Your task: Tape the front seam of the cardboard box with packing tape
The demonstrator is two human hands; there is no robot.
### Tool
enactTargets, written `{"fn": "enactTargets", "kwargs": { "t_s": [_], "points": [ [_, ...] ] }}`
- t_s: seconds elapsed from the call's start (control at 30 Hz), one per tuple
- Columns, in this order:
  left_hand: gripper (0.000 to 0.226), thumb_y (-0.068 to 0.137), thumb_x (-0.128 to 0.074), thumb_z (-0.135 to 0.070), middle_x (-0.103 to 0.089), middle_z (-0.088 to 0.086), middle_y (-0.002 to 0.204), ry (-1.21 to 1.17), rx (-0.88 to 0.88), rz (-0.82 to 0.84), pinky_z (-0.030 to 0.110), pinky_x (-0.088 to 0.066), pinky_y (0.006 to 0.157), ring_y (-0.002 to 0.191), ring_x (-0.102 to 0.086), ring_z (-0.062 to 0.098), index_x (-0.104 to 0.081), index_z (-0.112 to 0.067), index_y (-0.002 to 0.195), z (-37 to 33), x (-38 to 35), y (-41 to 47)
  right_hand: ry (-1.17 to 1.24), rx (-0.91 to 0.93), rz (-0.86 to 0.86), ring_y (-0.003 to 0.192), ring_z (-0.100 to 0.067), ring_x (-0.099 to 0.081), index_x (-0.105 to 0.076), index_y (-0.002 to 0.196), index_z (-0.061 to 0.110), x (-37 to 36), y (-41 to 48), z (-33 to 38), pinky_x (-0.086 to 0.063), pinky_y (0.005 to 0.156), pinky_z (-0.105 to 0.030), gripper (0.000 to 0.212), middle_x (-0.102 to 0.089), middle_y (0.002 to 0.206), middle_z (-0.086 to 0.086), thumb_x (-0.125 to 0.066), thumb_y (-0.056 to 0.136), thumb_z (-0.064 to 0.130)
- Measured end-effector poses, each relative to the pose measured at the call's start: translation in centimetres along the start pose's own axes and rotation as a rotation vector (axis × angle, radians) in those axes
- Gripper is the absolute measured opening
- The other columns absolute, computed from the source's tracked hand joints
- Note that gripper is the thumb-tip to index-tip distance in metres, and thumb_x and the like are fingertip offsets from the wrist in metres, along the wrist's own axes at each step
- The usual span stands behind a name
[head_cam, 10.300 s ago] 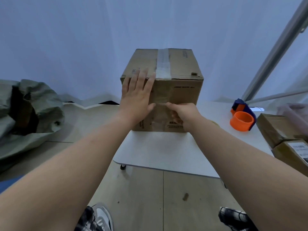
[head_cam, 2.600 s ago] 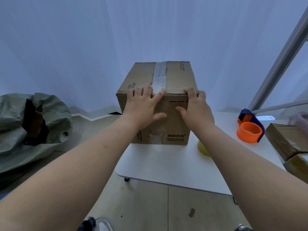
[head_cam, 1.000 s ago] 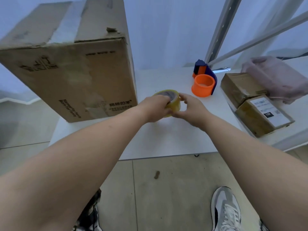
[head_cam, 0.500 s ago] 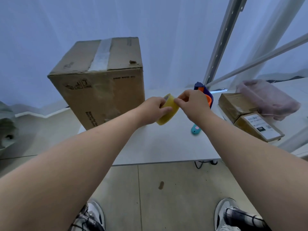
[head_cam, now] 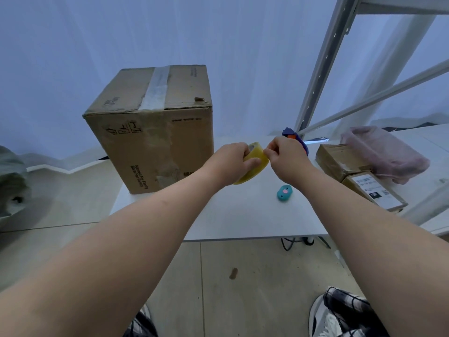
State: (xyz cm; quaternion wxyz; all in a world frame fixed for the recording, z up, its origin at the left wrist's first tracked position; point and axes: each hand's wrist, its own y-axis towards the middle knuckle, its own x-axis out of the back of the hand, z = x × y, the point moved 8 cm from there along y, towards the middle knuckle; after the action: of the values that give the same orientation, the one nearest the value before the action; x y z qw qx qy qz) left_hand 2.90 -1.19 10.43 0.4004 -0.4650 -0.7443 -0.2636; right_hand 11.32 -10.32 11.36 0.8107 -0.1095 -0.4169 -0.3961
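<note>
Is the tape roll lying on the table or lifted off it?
Lifted: the left hand grips the tape roll above the table, right hand pinching its rim.

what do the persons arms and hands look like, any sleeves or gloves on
Both forearms are bare right up to the bottom edge of the picture, so no sleeves show. The left hand and right hand wear no gloves; no rings, watch or wristband can be seen.

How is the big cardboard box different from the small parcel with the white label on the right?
The big cardboard box stands tall at the table's left; the small labelled parcel lies low and flat at the right. The box has a pale tape strip on top; the parcel carries a white printed label. Both are brown cardboard.
</note>
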Motion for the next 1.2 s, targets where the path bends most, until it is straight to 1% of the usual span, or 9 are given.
{"fn": "enactTargets", "kwargs": {
  "t_s": [0.17,0.27,0.43,0.57,0.67,0.77,0.87,1.1,1.2],
  "points": [
    [0.034,0.094,-0.05,-0.042,-0.054,0.0,0.093,0.057,0.015,-0.041,0.028,-0.039,0.066,0.082,-0.053,0.018,-0.055,-0.012,0.11,0.9,0.2,0.4,-0.046,0.04,0.027,0.088,-0.02,-0.055,-0.058,0.102,0.007,-0.6,0.2,0.7,-0.05,0.083,-0.037,0.015,-0.06,0.098,-0.006,-0.05,0.095,0.017],
    [0.034,0.093,-0.051,-0.043,-0.055,0.0,0.093,0.032,0.043,-0.039,0.029,-0.041,0.063,0.082,-0.054,0.019,-0.055,-0.013,0.109,1.7,0.2,0.6,-0.045,0.06,0.031,0.089,-0.021,-0.057,-0.058,0.102,0.008,-0.9,0.2,1.1,-0.05,0.083,-0.037,0.015,-0.06,0.098,-0.007,-0.05,0.095,0.018],
    [0.027,0.093,-0.052,-0.043,-0.055,-0.001,0.088,-0.05,0.017,-0.053,0.021,-0.037,0.053,0.075,-0.052,0.015,-0.053,-0.017,0.098,1.8,0.2,0.7,0.069,0.055,-0.049,0.072,-0.012,-0.052,-0.057,0.09,0.013,0.1,0.2,0.9,-0.044,0.06,-0.021,0.009,-0.055,0.076,0.005,-0.052,0.091,0.02],
    [0.031,0.091,-0.054,-0.045,-0.054,-0.006,0.077,-0.083,0.022,-0.06,0.022,-0.04,0.056,0.071,-0.052,0.013,-0.057,-0.014,0.097,2.7,0.4,0.4,0.114,0.042,-0.036,0.071,-0.01,-0.052,-0.061,0.09,0.011,0.0,0.0,1.1,-0.046,0.067,-0.026,0.02,-0.057,0.077,0.005,-0.06,0.088,0.031],
    [0.034,0.089,-0.057,-0.047,-0.061,0.001,0.088,-0.144,0.022,-0.058,0.029,-0.047,0.065,0.08,-0.058,0.018,-0.055,-0.015,0.101,2.7,0.8,0.0,0.11,0.044,-0.053,0.076,-0.015,-0.055,-0.062,0.089,0.009,0.2,0.1,1.2,-0.047,0.069,-0.029,0.017,-0.06,0.082,-0.001,-0.064,0.086,0.026],
    [0.057,0.078,-0.068,-0.052,-0.059,0.003,0.097,-0.236,0.016,0.005,0.035,-0.053,0.073,0.085,-0.06,0.02,-0.043,-0.021,0.118,2.1,0.9,-0.5,0.128,0.035,-0.081,0.073,-0.018,-0.057,-0.06,0.08,0.014,0.4,0.5,0.8,-0.045,0.066,-0.029,0.011,-0.059,0.074,0.0,-0.066,0.084,0.021],
    [0.069,0.072,-0.073,-0.053,-0.054,0.0,0.1,-0.108,-0.041,0.021,0.036,-0.053,0.078,0.09,-0.059,0.022,-0.037,-0.024,0.123,1.2,0.9,-1.0,0.157,0.004,-0.102,0.07,-0.019,-0.059,-0.06,0.075,0.017,0.6,0.6,0.3,-0.049,0.067,-0.031,0.011,-0.057,0.066,0.005,-0.068,0.082,0.02],
    [0.052,0.081,-0.062,-0.054,-0.055,-0.006,0.096,0.097,-0.17,-0.141,0.027,-0.048,0.062,0.081,-0.057,0.017,-0.044,-0.024,0.12,-1.0,2.2,-1.7,0.071,-0.016,-0.053,0.073,-0.015,-0.054,-0.057,0.086,0.014,0.2,0.6,-0.5,-0.047,0.071,-0.031,0.011,-0.052,0.072,0.008,-0.059,0.09,0.024],
    [0.053,0.083,-0.06,-0.054,-0.062,0.0,0.102,0.182,-0.159,-0.163,0.03,-0.049,0.064,0.082,-0.057,0.018,-0.047,-0.021,0.121,-1.5,2.0,-1.6,0.028,-0.017,-0.039,0.077,-0.017,-0.053,-0.055,0.087,0.013,0.0,0.4,-0.3,-0.048,0.075,-0.035,0.011,-0.054,0.078,0.002,-0.056,0.092,0.023]
  ]
}}
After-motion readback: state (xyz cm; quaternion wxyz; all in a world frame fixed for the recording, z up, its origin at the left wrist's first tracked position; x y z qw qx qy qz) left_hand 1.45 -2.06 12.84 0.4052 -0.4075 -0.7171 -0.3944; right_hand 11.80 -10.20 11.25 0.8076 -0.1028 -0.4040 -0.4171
